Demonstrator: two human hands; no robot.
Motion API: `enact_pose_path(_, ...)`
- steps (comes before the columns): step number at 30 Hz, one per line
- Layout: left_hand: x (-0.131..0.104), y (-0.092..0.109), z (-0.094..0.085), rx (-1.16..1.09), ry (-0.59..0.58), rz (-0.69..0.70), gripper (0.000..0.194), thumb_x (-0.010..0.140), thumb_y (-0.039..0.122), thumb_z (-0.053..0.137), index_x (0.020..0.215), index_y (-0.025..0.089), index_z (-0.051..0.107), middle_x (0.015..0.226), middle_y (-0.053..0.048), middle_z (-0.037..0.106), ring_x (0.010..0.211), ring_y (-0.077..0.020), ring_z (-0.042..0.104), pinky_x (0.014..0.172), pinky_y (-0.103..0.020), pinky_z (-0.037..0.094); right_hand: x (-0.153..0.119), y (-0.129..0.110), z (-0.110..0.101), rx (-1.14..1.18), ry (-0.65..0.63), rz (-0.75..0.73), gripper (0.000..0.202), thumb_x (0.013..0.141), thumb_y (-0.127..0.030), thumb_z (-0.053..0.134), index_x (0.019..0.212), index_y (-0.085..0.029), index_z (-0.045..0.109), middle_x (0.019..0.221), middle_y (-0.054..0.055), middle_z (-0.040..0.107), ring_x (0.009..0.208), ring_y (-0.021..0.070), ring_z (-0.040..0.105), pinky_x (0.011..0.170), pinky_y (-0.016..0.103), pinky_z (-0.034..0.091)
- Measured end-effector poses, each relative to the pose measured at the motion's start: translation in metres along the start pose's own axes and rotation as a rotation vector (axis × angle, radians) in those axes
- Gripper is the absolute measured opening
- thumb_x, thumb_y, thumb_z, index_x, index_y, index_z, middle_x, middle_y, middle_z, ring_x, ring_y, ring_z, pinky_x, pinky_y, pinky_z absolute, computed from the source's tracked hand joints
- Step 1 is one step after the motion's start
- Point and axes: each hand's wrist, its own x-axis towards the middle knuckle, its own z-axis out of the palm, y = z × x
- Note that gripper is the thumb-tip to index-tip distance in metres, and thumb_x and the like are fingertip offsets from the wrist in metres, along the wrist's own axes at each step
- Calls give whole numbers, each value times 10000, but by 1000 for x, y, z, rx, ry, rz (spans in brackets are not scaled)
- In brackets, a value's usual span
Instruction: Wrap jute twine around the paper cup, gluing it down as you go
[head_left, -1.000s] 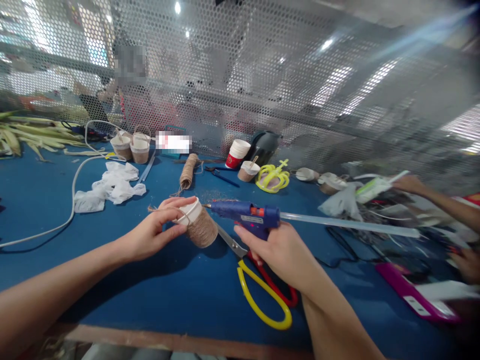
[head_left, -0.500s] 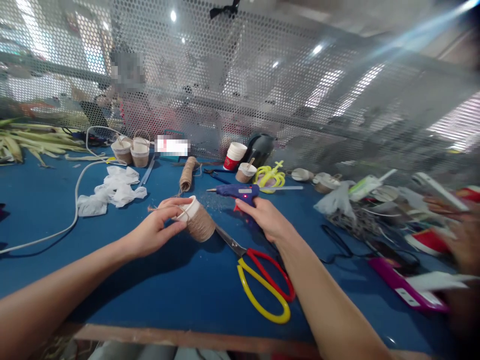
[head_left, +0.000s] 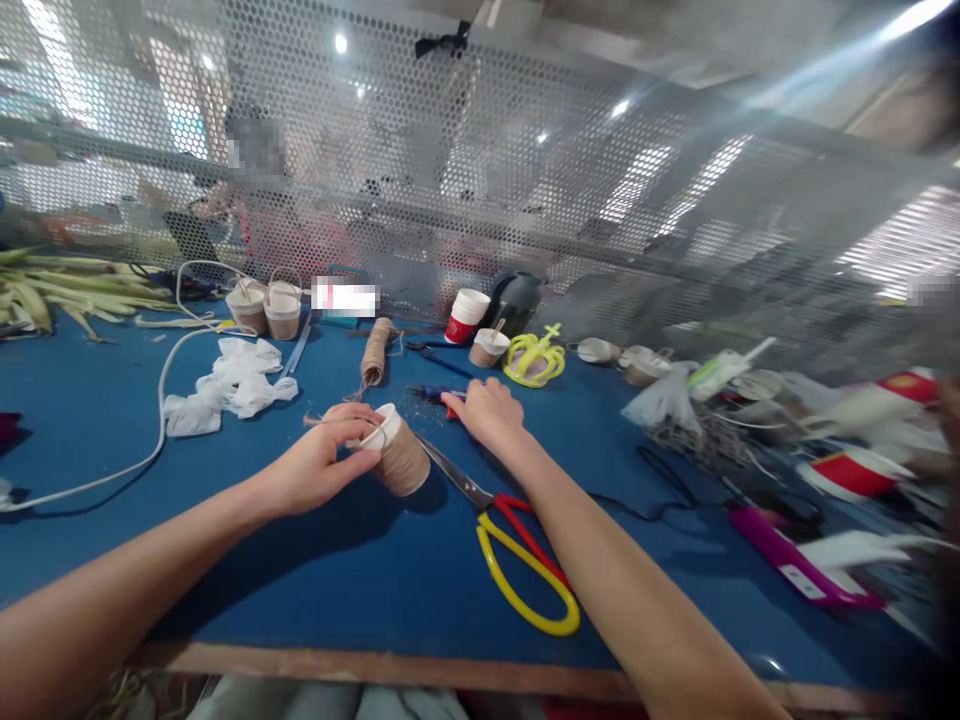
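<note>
My left hand holds a white paper cup wrapped in brown twine, tilted, with its rim toward my fingers. Loose twine sticks out beside those fingers. My right hand is closed round the blue glue gun, whose nozzle points left; the hand hides most of its body. Scissors with one red and one yellow handle lie between my forearms, their blades reaching to the cup. Behind the cup lies a spool of twine.
Crumpled white plastic and a white cable lie left. Twine-wrapped cups, a red-white cup and a yellow crown-shaped piece stand behind. At right are clutter and a purple box.
My right hand has moved left and turned over the glue gun, which now sits lower and is largely covered. The other person's hands at the right have left view. The cup has barely shifted.
</note>
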Motion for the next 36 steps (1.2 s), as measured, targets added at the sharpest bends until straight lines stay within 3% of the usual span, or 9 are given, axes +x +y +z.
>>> enact_pose_path(3, 0, 2, 0, 0, -15, -2, 167, 780, 291, 477, 799, 165, 585, 1069, -102, 582, 1123, -248, 434, 1000, -392, 302, -25, -33, -15, 66, -75, -260, 227, 773, -387, 528, 809, -179, 612, 957, 87, 599, 943, 198, 541, 816, 304, 401)
enact_pose_path(4, 0, 2, 0, -5, -22, -1, 172, 782, 291, 477, 810, 162, 587, 1071, -101, 580, 1109, -246, 447, 990, -386, 316, -34, -45, -18, 155, -147, -466, 235, 808, -369, 481, 843, -175, 610, 954, 78, 599, 908, 174, 548, 793, 291, 411)
enact_pose_path(5, 0, 3, 0, -12, -31, 2, 178, 785, 290, 476, 827, 160, 589, 1074, -99, 578, 1098, -244, 456, 978, -379, 331, -43, -55, -20, 206, -204, -613, 235, 802, -371, 489, 826, -171, 610, 934, 71, 601, 891, 168, 547, 781, 289, 414)
enact_pose_path(7, -1, 4, 1, -27, -46, 10, 190, 790, 289, 472, 860, 159, 592, 1073, -92, 574, 1078, -242, 470, 951, -366, 359, -57, -71, -20, 176, -284, -719, 225, 719, -383, 588, 750, -162, 610, 874, 67, 606, 833, 174, 546, 724, 291, 422)
enact_pose_path(10, -1, 5, 1, -53, -69, 9, 185, 793, 283, 473, 848, 156, 595, 1049, -80, 574, 1038, -231, 490, 925, -352, 377, -65, -80, -17, 143, -301, -663, 132, 703, -278, 595, 661, -153, 583, 793, 52, 607, 739, 154, 541, 660, 277, 414)
enact_pose_path(13, -1, 6, -1, -139, -84, -33, 170, 790, 275, 484, 755, 144, 587, 1036, -80, 567, 1003, -212, 513, 907, -337, 391, -63, -74, -19, 285, -233, -561, 86, 738, -213, 537, 693, -148, 572, 768, 36, 598, 717, 132, 538, 677, 268, 414)
enact_pose_path(21, -2, 11, -4, -333, -93, -84, 206, 776, 343, 519, 777, 144, 571, 1111, -105, 535, 1064, -230, 490, 904, -358, 396, -63, -39, -24, 676, -209, -360, 166, 743, -305, 546, 717, -141, 549, 713, 9, 561, 683, 115, 524, 703, 280, 425)
enact_pose_path(28, -3, 16, -5, -397, -162, -67, 285, 798, 390, 489, 870, 132, 586, 1200, -118, 468, 1121, -234, 436, 950, -364, 350, -70, -29, -20, 742, -236, -269, 186, 731, -320, 563, 712, -135, 553, 743, 29, 586, 691, 124, 526, 690, 298, 427)
enact_pose_path(36, -5, 19, -8, -441, -230, -38, 236, 818, 343, 482, 819, 121, 563, 1235, -106, 425, 1140, -227, 400, 983, -351, 292, -74, -28, -15, 827, -260, -229, 154, 716, -301, 578, 697, -150, 552, 710, 6, 578, 672, 113, 520, 672, 275, 422)
